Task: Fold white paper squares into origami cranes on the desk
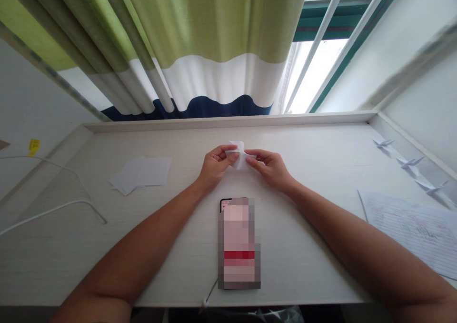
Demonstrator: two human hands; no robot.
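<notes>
A small piece of folded white paper (238, 154) is held between both hands just above the middle of the white desk (303, 247). My left hand (215, 164) pinches its left side with thumb and fingers. My right hand (270, 166) pinches its right side. A phone (239, 243) lies flat on the desk just in front of the hands, with a cable leading off its near end.
A small stack of white paper squares (141, 174) lies to the left. Three folded paper cranes (410, 162) stand along the right rim. A lined printed sheet (410, 227) lies at the right. A white cable (53, 208) loops at the left. Curtains and a window are behind.
</notes>
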